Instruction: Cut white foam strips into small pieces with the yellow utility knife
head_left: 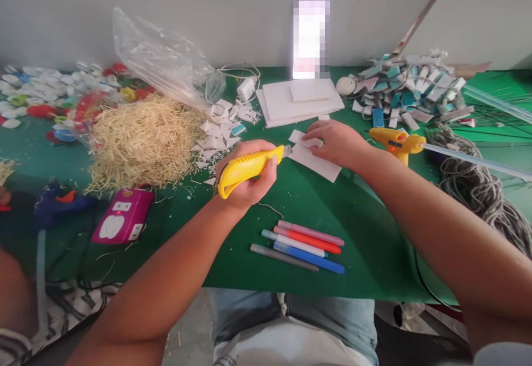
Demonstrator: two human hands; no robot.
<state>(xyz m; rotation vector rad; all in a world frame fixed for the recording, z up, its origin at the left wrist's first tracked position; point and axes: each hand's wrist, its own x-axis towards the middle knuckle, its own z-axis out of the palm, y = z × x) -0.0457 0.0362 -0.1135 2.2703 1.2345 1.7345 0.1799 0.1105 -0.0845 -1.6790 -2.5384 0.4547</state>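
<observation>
My left hand point(253, 175) is wrapped round a yellow box cutter point(249, 169), its blade end pointing right at the left edge of a white foam board piece point(318, 162). Whether the blade touches the board I cannot tell. With bent fingers, my right hand point(334, 140) holds down a narrow white foam board strip point(300, 139) that lies along the far edge of that piece. Some of the strip is hidden under the fingers. Larger white foam boards point(286, 106) are stacked behind my right hand.
Several markers point(307, 247) lie in front. Dry straw point(145, 142), white scraps point(216, 133) and a pink power socket point(122, 216) are to the left. A yellow glue gun point(397, 142), grey yarn point(477, 178) and a scrap pile point(411, 86) stand right. Another person's hand point(4, 197) shows far left.
</observation>
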